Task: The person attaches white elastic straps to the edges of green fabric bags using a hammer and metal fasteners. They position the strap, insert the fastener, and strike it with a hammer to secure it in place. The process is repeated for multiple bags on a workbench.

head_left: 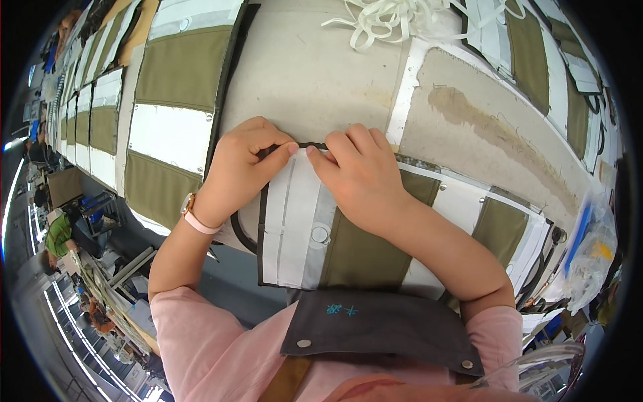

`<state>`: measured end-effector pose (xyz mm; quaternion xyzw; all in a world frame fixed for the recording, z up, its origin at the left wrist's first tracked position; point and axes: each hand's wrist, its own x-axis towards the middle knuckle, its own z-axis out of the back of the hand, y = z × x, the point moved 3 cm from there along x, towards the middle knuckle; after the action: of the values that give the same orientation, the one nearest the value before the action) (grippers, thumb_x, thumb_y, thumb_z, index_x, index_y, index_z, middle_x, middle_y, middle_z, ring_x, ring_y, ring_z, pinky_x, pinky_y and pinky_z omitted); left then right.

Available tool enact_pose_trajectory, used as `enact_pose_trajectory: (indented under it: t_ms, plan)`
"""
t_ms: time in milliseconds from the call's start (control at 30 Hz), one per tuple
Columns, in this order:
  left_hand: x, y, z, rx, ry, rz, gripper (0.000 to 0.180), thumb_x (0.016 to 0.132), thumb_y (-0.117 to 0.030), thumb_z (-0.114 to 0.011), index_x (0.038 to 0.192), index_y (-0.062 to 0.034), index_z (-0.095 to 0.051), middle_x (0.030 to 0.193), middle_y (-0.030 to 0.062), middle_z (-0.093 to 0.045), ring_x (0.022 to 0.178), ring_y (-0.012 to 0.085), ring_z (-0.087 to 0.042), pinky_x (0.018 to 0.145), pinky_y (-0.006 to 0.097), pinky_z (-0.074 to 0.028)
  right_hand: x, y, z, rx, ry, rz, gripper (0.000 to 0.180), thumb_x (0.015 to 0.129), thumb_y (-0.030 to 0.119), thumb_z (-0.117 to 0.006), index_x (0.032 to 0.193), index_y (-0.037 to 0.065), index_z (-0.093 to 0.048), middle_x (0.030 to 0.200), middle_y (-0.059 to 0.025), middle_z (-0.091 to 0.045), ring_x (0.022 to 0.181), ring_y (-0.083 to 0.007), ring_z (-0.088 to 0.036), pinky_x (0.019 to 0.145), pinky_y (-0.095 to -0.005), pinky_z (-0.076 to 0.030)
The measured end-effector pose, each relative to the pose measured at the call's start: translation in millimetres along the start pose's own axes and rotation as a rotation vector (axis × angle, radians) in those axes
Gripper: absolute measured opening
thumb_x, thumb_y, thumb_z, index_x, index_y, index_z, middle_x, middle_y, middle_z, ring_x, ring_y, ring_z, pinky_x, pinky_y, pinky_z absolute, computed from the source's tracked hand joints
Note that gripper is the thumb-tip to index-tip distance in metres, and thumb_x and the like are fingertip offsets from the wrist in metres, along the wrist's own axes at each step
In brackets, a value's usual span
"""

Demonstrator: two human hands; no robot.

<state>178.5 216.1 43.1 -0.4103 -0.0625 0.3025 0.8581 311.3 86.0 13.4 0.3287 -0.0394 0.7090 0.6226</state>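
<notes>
A white and olive-green fabric panel [367,258] with a black bound edge and a round snap lies across the near side of the table, before my body. At its far left edge, my left hand [246,161] pinches the black edging between thumb and fingers. Close beside it, my right hand [365,177] is closed on the same edging, its thumb against the white fabric. A short stretch of the black binding [312,145] shows between the two hands. Their fingers hide the rest of that spot. The panel's right part passes under my right forearm.
Another panel [177,70] lies to the left, with several more beyond it. White tape [395,20] is heaped at the far side of the table [315,74]. More panels [529,60] lie far right, above a clear plastic bag [593,264]. People sit in the left background.
</notes>
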Motion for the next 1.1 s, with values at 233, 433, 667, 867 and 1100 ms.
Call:
enact_pose_trajectory:
  t_ms: [233, 433, 667, 867, 1100]
  plan:
    - [-16.7, -3.9, -5.1, 0.276, -0.15, -0.231, 0.013, 0.079, 0.0, -0.074, 0.091, -0.0045, -0.072, 0.081, 0.0063, -0.061, 0.07, 0.0249, -0.058, 0.061, 0.035, -0.048, 1.1, 2.4, -1.0, -0.012, -0.041, -0.017, 0.007, 0.07, 0.007, -0.07, 0.076, 0.004, -0.069, 0.081, -0.0027, -0.05, 0.079, -0.0217, -0.048, 0.067, -0.0355, -0.039]
    - [-24.8, -6.9, -3.9, 0.454, -0.214, -0.366, 0.02, 0.073, 0.002, -0.079, 0.091, -0.0046, -0.073, 0.082, 0.0077, -0.06, 0.073, 0.0246, -0.059, 0.061, 0.034, -0.048, 2.3, 4.3, 0.2, -0.032, -0.021, -0.012, 0.006, 0.07, 0.006, -0.07, 0.076, 0.004, -0.069, 0.082, -0.003, -0.05, 0.08, -0.0216, -0.048, 0.067, -0.0352, -0.039]
    - [-10.8, -11.5, -9.0, 0.306, -0.178, -0.215, 0.014, 0.077, 0.002, -0.072, 0.089, -0.004, -0.072, 0.083, 0.0069, -0.061, 0.071, 0.0238, -0.059, 0.062, 0.033, -0.048, 2.0, 4.0, 0.8, -0.039, -0.012, 0.008, 0.006, 0.07, 0.006, -0.069, 0.076, 0.005, -0.069, 0.082, -0.0032, -0.05, 0.08, -0.0223, -0.048, 0.067, -0.0356, -0.039]
    - [-10.1, -5.4, -7.8, 0.165, -0.151, -0.072, 0.016, 0.078, 0.006, -0.063, 0.09, -0.0002, -0.07, 0.084, 0.0095, -0.062, 0.071, 0.022, -0.06, 0.065, 0.031, -0.049, 0.7, 4.6, -0.7, -0.021, -0.039, 0.007, 0.005, 0.07, 0.006, -0.069, 0.074, 0.005, -0.069, 0.081, -0.0035, -0.05, 0.079, -0.0223, -0.047, 0.067, -0.0357, -0.038]
    - [-6.5, -8.2, -13.2, 0.214, -0.127, -0.031, 0.009, 0.078, 0.005, -0.061, 0.085, 0.0007, -0.066, 0.081, 0.0087, -0.06, 0.069, 0.0208, -0.057, 0.063, 0.03, -0.046, 0.7, 3.8, -1.5, 0.0, -0.033, 0.011, 0.004, 0.066, 0.006, -0.068, 0.07, 0.005, -0.067, 0.08, -0.0041, -0.05, 0.078, -0.0226, -0.046, 0.065, -0.0355, -0.036]
